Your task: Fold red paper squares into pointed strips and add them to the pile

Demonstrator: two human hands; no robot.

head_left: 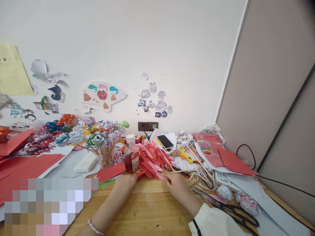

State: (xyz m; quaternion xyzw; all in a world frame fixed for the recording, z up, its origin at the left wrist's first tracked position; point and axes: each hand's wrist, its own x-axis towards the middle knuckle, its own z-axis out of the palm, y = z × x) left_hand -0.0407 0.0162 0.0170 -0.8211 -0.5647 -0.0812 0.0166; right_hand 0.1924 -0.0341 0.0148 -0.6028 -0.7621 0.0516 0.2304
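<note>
My left hand [126, 184] rests on the wooden table [147, 213], its fingers curled at the near left edge of a heap of folded pink and red paper pieces [151, 157]. Across from it, my right hand [176, 185] pinches a pink piece at the heap's near right edge. A bracelet circles my left wrist, and a white sleeve covers my right arm. Just left of the heap stands a small bottle [130, 157] with a red label.
Paper flowers on sticks [100, 139] fill a cup at the left. Red paper sheets [24, 164] lie far left. Black scissors [228, 208], a bead string, a phone [165, 141], a yellow tool and crumpled paper crowd the right. The wall is close behind.
</note>
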